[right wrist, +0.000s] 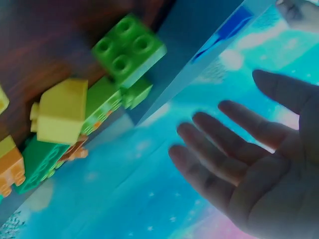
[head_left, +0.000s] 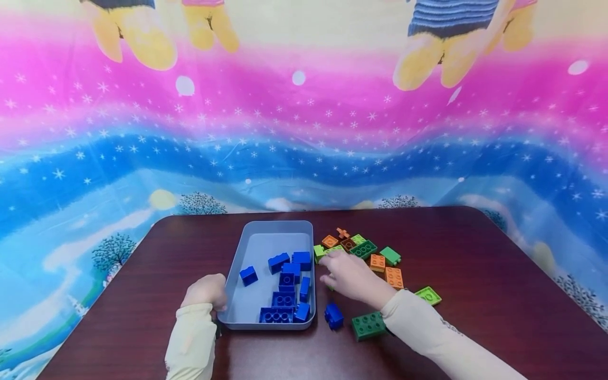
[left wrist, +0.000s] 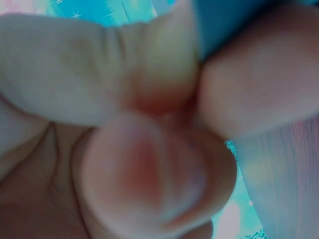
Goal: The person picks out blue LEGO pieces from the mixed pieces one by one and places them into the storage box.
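A grey-blue tray [head_left: 249, 248] stands on the table with several blue bricks [head_left: 283, 300] in it, mostly along its right side. My left hand [head_left: 205, 293] holds the tray's left rim; in the left wrist view its curled fingers and thumb pinch a blurred blue edge. Just right of the tray, my right hand [head_left: 353, 277] hovers over a pile of bricks. The right wrist view shows that hand [right wrist: 269, 164] with fingers spread and nothing in them, apart from a light green brick [right wrist: 129, 47] and a yellow brick [right wrist: 62, 114]. In the head view, the hand partly hides the bricks beneath it.
A lone blue brick [head_left: 334, 316] lies outside the tray at its front right, beside a dark green brick [head_left: 368, 326]. Orange bricks [head_left: 393, 278] and a lime piece [head_left: 428, 296] lie farther right. A patterned cloth [head_left: 304, 132] hangs behind the dark table [head_left: 180, 237].
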{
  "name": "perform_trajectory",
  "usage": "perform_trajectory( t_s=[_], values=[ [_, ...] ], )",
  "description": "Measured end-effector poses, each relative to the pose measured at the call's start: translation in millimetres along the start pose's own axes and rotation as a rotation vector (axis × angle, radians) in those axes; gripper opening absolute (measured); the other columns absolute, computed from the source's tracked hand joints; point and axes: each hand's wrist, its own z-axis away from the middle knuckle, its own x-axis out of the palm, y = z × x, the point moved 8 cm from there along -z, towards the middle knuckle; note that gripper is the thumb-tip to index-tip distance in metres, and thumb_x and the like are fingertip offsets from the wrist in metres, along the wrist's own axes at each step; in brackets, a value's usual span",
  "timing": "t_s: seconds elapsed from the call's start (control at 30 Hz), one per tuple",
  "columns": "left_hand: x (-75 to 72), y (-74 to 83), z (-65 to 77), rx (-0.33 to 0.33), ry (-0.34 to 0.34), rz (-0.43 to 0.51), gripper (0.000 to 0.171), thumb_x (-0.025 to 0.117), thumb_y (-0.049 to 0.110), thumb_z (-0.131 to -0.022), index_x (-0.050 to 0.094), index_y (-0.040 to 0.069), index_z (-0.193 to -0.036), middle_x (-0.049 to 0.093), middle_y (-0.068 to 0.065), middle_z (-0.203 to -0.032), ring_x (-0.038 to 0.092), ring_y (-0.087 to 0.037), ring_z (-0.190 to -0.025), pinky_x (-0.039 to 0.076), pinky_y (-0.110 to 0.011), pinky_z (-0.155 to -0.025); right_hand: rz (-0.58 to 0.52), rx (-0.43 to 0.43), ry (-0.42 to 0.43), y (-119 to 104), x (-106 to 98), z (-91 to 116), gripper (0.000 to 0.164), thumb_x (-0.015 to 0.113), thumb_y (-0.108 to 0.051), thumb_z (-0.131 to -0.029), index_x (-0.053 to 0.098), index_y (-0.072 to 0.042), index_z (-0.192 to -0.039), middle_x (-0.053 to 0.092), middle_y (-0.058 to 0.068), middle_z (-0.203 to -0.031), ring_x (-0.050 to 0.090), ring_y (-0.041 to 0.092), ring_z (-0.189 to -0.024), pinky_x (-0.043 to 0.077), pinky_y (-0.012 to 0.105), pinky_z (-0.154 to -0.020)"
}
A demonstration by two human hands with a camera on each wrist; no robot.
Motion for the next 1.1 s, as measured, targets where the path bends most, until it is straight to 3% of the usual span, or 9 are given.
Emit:
perform_trajectory(
  t_s=[0.23, 0.53, 0.93, 1.1],
  values=[
    [0.6, -0.3, 0.1, -0.015, -0.012, 0.005, 0.012, 0.063, -0.007, -0.070, 0.053, -0.002, -0.076, 0.049, -0.011, -0.064, 0.049, -0.016, -0.040, 0.040, -0.027, -0.043, -0.043, -0.046, -0.178, -18.0, 11.3, 14.0, 0.031, 0.072, -0.028, -0.075, 0.064, -0.006, -0.095, 0.054, 0.000, -0.074, 0.048, 0.008, -0.061, 0.042, 0.022, -0.051],
    [0.4, 0.0, -1.3, -0.004, -0.007, -0.016, 0.012, 0.064, -0.005, -0.071, 0.053, -0.001, -0.073, 0.049, -0.010, -0.062, 0.048, -0.016, -0.041, 0.040, -0.029, -0.045, -0.014, -0.103, -0.304, -26.2, 28.2, 25.6, 0.032, 0.078, -0.025, -0.067, 0.064, -0.009, -0.091, 0.053, -0.004, -0.072, 0.048, 0.006, -0.065, 0.043, 0.022, -0.053],
    [-1.7, 0.5, 1.6, 0.005, 0.015, -0.009, 0.012, 0.064, -0.006, -0.070, 0.053, 0.000, -0.071, 0.048, -0.010, -0.061, 0.047, -0.018, -0.043, 0.038, -0.028, -0.043, -0.028, -0.105, -0.313, -25.5, 34.2, 27.9, 0.024, 0.078, -0.015, -0.067, 0.062, -0.008, -0.083, 0.051, -0.001, -0.071, 0.048, 0.009, -0.064, 0.044, 0.022, -0.055],
    [-2.4, 1.3, 3.4, 0.011, 0.022, -0.007, 0.012, 0.062, -0.007, -0.069, 0.053, 0.000, -0.070, 0.048, -0.010, -0.060, 0.046, -0.017, -0.042, 0.037, -0.027, -0.043, -0.090, -0.094, -0.269, -24.7, 31.1, 24.0, 0.012, 0.071, -0.002, -0.071, 0.063, -0.006, -0.079, 0.048, -0.002, -0.066, 0.045, 0.008, -0.060, 0.041, 0.019, -0.051]
  ],
)
